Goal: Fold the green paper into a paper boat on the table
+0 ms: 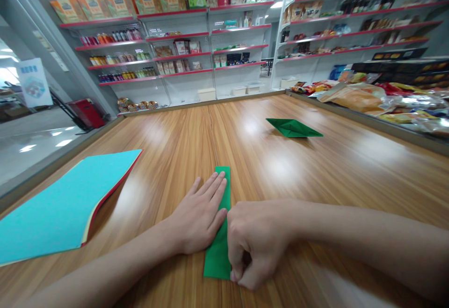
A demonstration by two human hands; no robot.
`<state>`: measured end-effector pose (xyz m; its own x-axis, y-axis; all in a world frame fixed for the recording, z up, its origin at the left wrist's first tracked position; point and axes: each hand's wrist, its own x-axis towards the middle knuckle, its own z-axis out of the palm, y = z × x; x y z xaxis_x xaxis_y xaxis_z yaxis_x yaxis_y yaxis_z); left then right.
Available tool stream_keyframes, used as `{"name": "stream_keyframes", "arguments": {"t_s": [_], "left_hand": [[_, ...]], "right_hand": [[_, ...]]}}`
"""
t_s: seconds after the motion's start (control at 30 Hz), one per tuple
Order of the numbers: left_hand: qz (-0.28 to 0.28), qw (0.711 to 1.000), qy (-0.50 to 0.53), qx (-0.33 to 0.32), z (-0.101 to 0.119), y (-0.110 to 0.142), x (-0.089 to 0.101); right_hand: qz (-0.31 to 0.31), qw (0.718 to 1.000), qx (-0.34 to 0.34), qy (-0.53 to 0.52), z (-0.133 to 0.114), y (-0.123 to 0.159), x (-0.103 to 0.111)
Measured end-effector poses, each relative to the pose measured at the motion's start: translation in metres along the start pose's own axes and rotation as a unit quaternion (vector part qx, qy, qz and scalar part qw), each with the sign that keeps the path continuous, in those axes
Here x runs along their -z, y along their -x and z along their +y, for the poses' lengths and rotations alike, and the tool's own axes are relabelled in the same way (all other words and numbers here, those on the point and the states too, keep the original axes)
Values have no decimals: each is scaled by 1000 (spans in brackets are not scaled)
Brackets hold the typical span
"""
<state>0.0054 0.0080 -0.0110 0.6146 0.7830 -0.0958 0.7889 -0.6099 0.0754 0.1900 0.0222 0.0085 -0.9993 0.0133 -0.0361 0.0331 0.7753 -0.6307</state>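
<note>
A long folded strip of green paper (218, 252) lies on the wooden table (315, 177) in front of me. My left hand (199, 214) rests flat on the strip's left side, fingers stretched out and pressing it down. My right hand (254, 242) is curled into a fist at the strip's right edge, with its fingertips pressed down on the near end of the paper. A finished green folded paper shape (293, 128) sits farther back on the table, right of centre.
A stack of coloured paper sheets (63, 205) with a turquoise top sheet lies at the left. Packaged snacks (368, 97) fill a bin along the table's right edge. Store shelves (175, 50) with goods stand at the back.
</note>
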Motion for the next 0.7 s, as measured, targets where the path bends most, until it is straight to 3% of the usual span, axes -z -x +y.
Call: {"name": "stream_keyframes", "arguments": {"t_s": [0.27, 0.43, 0.5, 0.63, 0.7], "left_hand": [[49, 999, -2, -8, 5, 6, 5], [8, 998, 28, -49, 0, 13, 7], [-4, 999, 23, -37, -5, 16, 8], [-20, 1000, 8, 21, -16, 23, 15], [-50, 999, 13, 15, -21, 24, 20]], "right_hand": [[-2, 999, 23, -39, 4, 0, -1], [20, 997, 9, -74, 12, 1, 0], [40, 995, -4, -86, 17, 2, 3], [103, 982, -92, -131, 29, 4, 10], [144, 971, -112, -156, 34, 5, 11]]}}
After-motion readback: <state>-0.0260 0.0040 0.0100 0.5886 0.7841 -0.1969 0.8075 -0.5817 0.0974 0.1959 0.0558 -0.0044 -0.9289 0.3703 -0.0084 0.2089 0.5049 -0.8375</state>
